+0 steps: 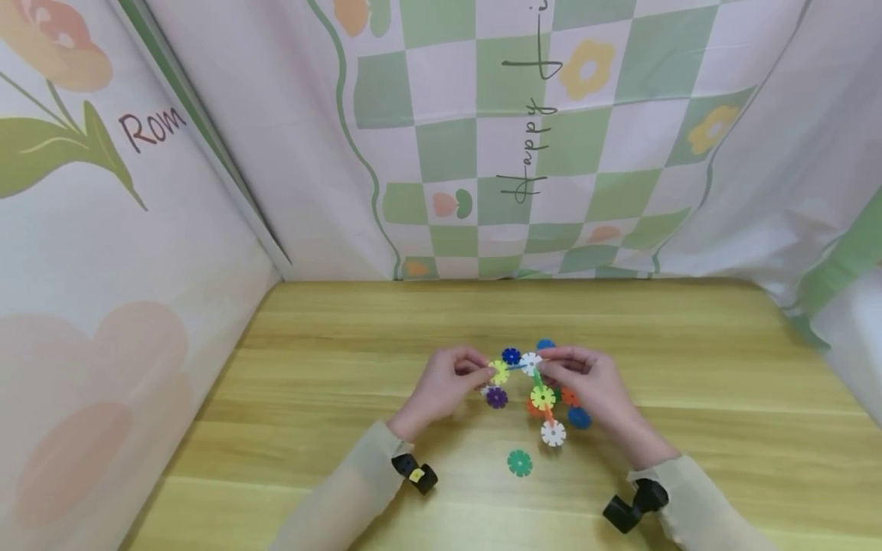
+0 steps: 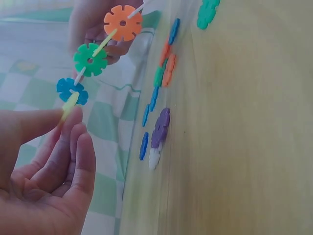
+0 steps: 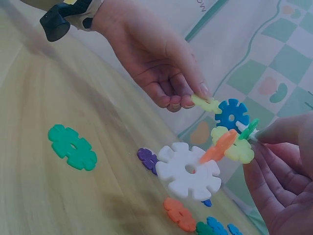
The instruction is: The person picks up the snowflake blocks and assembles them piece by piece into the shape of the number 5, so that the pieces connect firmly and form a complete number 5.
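Observation:
Between the two hands, above the table, hangs a chain of notched plastic discs slotted edge to edge. My left hand (image 1: 444,383) pinches the yellow disc (image 1: 499,373) at the chain's left end, which joins a blue disc (image 3: 232,115). My right hand (image 1: 592,379) pinches a white disc (image 1: 530,363) further along, thumb against fingertips. From there the chain runs toward the body through a green disc (image 2: 90,59), another yellow disc (image 1: 543,397) and an orange disc (image 2: 122,23). A second white disc (image 1: 553,434) ends it.
On the wooden table (image 1: 344,337) lie loose discs: a green one (image 1: 520,463) nearest the body, a purple one (image 1: 496,397) by the left hand, a dark blue one (image 1: 511,356) behind, and several blue and orange ones under the right hand. A patterned curtain (image 1: 441,153) hangs behind.

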Motion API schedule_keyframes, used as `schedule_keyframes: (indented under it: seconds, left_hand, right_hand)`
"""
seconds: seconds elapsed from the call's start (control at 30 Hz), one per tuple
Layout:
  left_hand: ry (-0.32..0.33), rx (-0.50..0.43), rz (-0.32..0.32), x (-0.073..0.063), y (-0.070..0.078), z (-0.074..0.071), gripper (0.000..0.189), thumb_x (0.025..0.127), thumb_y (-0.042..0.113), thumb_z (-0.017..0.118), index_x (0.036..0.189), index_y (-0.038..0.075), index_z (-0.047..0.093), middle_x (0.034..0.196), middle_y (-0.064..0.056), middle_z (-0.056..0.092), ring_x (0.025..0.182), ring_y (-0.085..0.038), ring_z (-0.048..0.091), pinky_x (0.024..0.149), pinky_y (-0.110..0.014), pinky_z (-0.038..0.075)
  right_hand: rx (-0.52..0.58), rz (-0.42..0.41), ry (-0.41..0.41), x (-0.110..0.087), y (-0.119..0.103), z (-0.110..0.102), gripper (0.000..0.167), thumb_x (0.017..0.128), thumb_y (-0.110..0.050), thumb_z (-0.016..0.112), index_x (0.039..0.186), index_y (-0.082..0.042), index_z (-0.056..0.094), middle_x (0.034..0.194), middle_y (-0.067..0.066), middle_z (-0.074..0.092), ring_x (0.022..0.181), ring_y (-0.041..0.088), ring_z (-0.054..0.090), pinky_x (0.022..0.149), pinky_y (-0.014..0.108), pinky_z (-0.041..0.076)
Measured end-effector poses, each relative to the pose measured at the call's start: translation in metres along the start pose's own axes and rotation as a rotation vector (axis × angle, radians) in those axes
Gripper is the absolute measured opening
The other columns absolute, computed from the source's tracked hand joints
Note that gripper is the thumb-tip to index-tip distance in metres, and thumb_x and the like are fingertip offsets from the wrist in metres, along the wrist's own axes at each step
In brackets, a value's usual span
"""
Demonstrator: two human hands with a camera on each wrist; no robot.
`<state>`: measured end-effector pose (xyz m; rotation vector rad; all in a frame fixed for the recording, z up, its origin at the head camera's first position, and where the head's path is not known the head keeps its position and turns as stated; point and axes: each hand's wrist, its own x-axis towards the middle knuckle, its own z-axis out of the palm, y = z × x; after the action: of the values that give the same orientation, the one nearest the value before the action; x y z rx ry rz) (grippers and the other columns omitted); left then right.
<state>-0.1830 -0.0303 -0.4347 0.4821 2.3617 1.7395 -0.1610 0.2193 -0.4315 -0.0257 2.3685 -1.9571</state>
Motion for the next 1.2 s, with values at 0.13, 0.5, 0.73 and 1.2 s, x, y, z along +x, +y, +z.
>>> schedule_keyframes:
  seconds: [0.13, 0.5, 0.73, 1.2]
  left_hand:
    - [0.002, -0.008, 0.003, -0.001, 0.001, 0.002, 0.011, 0.097, 0.015, 0.072, 0.102, 0.006, 0.070, 0.085, 0.002, 0.072, 0.081, -0.017, 0.069, 0.078, -0.044, 0.059]
    - [0.029, -0.024, 0.017, -0.003, 0.004, 0.004, 0.011, 0.097, 0.014, 0.071, 0.100, 0.004, 0.069, 0.082, 0.002, 0.072, 0.080, -0.024, 0.071, 0.077, -0.044, 0.060]
    - [0.037, -0.031, 0.013, -0.002, 0.003, 0.005, 0.010, 0.097, 0.014, 0.071, 0.100, 0.004, 0.069, 0.081, 0.002, 0.072, 0.082, -0.030, 0.071, 0.077, -0.045, 0.060]
    - [0.023, -0.056, -0.011, 0.005, 0.001, 0.003, 0.013, 0.098, 0.017, 0.070, 0.103, 0.004, 0.070, 0.082, -0.001, 0.073, 0.084, -0.035, 0.071, 0.078, -0.047, 0.059]
  right_hand:
    - [-0.016, -0.028, 0.001, -0.002, 0.000, 0.003, 0.035, 0.097, -0.021, 0.073, 0.122, 0.004, 0.066, 0.108, 0.014, 0.071, 0.091, 0.021, 0.070, 0.080, 0.032, 0.059]
    - [-0.030, -0.061, 0.033, -0.005, -0.001, 0.013, 0.030, 0.097, -0.014, 0.073, 0.120, 0.004, 0.067, 0.107, 0.016, 0.070, 0.089, 0.017, 0.069, 0.079, 0.029, 0.059]
    - [-0.034, -0.076, 0.033, -0.004, -0.001, 0.016, 0.029, 0.096, -0.011, 0.073, 0.119, 0.005, 0.067, 0.108, 0.017, 0.070, 0.090, 0.017, 0.069, 0.081, 0.028, 0.059]
    - [-0.093, -0.218, -0.061, -0.001, 0.002, 0.010, 0.035, 0.099, -0.019, 0.070, 0.129, -0.001, 0.064, 0.121, 0.016, 0.068, 0.105, 0.015, 0.067, 0.089, 0.025, 0.055]
